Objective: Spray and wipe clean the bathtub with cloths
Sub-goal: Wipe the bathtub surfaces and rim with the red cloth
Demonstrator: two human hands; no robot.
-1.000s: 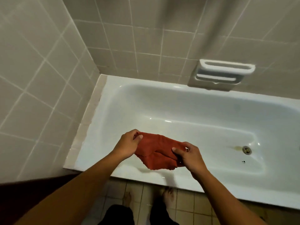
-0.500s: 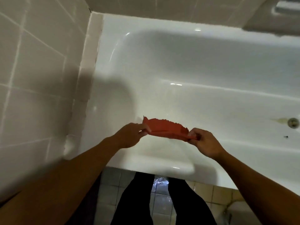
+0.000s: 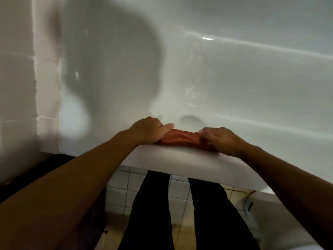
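Observation:
A folded red cloth (image 3: 182, 138) lies along the near rim of the white bathtub (image 3: 180, 159). My left hand (image 3: 147, 129) holds the cloth's left end, thumb stretched over its top. My right hand (image 3: 221, 140) grips the right end with curled fingers. Both hands rest on the rim with the cloth stretched between them. The tub's inner wall and floor fill the upper view, with a large head shadow on the left. No spray bottle is in view.
A tiled wall (image 3: 16, 87) meets the tub's left end. Below the rim are a tiled floor (image 3: 124, 188) and my dark-trousered legs (image 3: 151, 204). A dark edge (image 3: 36, 170) runs along the wall's base at left.
My hands have lowered the cloth from the air above the tub onto its near rim. The camera has tilted down and come closer; the drain has left the view.

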